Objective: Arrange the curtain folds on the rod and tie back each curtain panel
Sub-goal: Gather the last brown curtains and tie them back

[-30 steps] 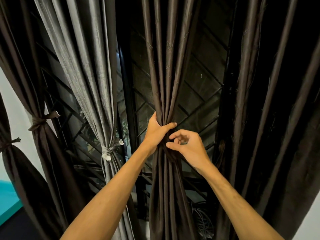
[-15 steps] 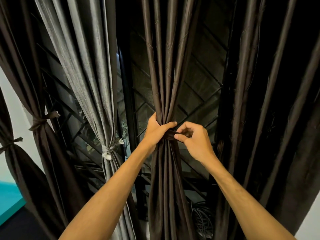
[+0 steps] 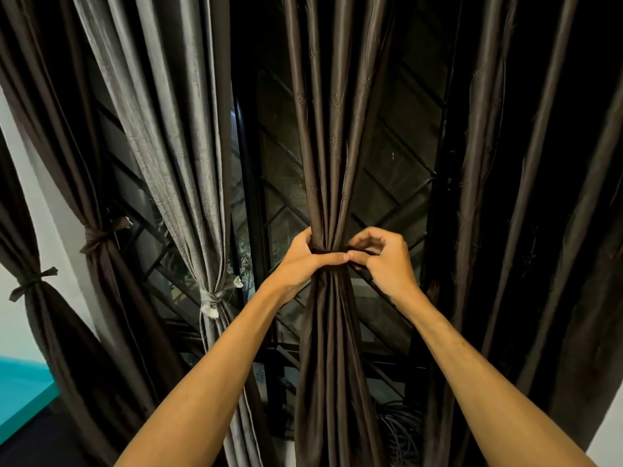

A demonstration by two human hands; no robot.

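Curtain panel gripped between both hands

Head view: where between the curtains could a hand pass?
Open gaps flank the held brown panel: toward the grey tied panel and toward the loose dark panel. Crowded at its waist, where left hand grips, right hand pinches the tieback.

Dark window behind a diagonal metal grille — white wall at left, teal surface below it.
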